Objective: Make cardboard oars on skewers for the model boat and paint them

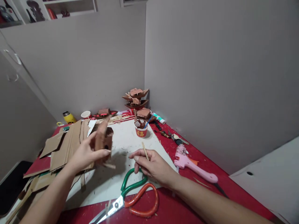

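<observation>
My left hand (90,152) is wrapped round a small brown model boat (101,141), tilted up on end above the white sheet; it is blurred and partly hidden by my fingers. A thin wooden stick (145,150) pokes up from my right hand (153,163), its lower end hidden among the fingers. Just below that hand lie large scissors (120,200) with one green and one orange-red handle loop. Beyond it stands a red paper cup (141,132) with brown paint smeared inside and a blue handle leaning out.
Cut cardboard pieces (67,143) cover the left side of the white sheet (125,137). A pink glue gun (196,169) lies at right on the red table (198,199), with keys (179,139) behind. Several brown model boats (136,96) and thin sticks (119,119) line the back.
</observation>
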